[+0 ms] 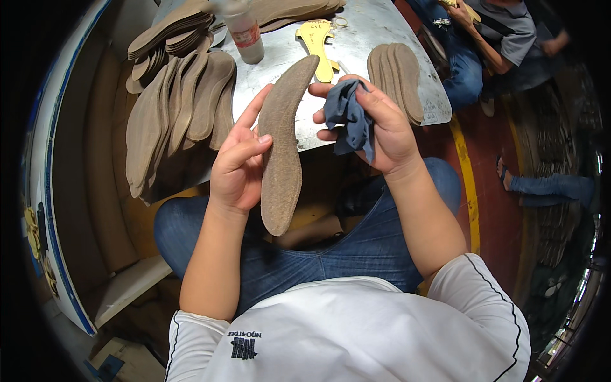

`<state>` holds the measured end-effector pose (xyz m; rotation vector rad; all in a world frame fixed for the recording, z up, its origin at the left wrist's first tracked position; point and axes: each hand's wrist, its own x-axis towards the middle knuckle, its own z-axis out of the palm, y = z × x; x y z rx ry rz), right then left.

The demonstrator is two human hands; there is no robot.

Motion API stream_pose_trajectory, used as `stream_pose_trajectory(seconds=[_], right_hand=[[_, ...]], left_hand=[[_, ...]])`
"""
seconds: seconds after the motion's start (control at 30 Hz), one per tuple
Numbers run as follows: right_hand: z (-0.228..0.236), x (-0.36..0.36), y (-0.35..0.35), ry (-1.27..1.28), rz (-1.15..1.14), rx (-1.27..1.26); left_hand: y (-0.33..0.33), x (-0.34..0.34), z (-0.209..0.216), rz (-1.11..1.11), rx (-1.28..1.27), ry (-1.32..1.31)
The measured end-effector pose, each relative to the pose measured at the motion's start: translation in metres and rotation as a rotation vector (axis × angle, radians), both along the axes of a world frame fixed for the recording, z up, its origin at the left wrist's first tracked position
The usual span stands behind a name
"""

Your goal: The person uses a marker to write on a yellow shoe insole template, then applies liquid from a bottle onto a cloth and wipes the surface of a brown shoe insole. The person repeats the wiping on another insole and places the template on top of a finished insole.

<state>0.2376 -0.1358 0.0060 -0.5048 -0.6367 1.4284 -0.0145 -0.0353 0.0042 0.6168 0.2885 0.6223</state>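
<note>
A brown fibrous insole (280, 165) stands on end in my left hand (240, 159), thumb on its near face and fingers behind it. Its narrow curved tip points up and away from me, over the table's front edge. My right hand (385, 127) is closed round a crumpled dark blue cloth (349, 118), a little to the right of the insole and apart from it. Beyond the hands lies a yellow sole-shaped template (316, 48) on the metal table (280, 70).
Fanned insoles (181, 105) cover the table's left side, with a taller stack (168, 32) behind them. More insoles (396, 79) lie at the right edge. A cloudy plastic cup (244, 35) stands at the back. At the far right another person (496, 38) sits holding a yellow piece.
</note>
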Motion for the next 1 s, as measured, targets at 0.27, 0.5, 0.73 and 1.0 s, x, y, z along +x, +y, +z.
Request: stream_pose_trajectory(seconds=[0.27,0.5,0.73,1.0], right_hand=[[0.008,0.034,-0.008,-0.06,-0.16,-0.039],[0.007,0.049,-0.009,-0.08,-0.22,-0.135],[0.01,0.042,-0.009,-0.116,-0.237,-0.159],[0.018,0.041,-0.009,-0.385,-0.364,-0.265]], left_hand=[[0.0,-0.001,0.0,0.004,0.047,0.028],[-0.001,0.001,-0.002,0.006,0.049,0.013],[0.001,0.0,0.0,-0.012,0.073,0.06],[-0.004,0.0,0.007,-0.068,0.299,0.167]])
